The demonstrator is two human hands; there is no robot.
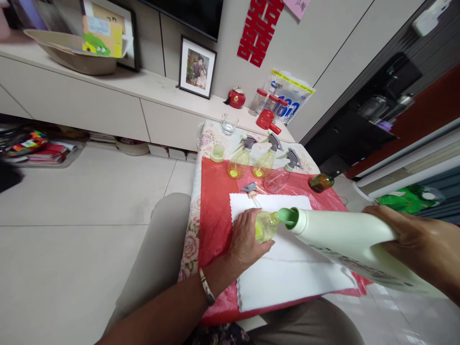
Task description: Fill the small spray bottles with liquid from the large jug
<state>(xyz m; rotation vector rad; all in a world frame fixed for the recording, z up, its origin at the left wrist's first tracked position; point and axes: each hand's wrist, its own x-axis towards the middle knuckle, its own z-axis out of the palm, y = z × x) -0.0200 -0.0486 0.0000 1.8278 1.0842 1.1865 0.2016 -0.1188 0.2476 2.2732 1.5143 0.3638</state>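
Note:
My left hand (246,237) is wrapped round a small clear bottle (266,225) holding yellow-green liquid, standing on a white cloth (287,268). My right hand (413,239) grips a large pale green jug (345,242), tipped so its green spout (287,215) sits at the bottle's mouth. A loose grey spray head (250,189) lies on the cloth's far edge. Behind it stand two filled spray bottles (240,160) (266,160) and one clear spray bottle (283,175).
A small table with red plastic sheet (215,201) holds a pale green cap (217,152), a glass (228,124) and a small dark bottle (321,182) lying down. A low cabinet (108,103) with a framed photo, jars and a red pot stands behind.

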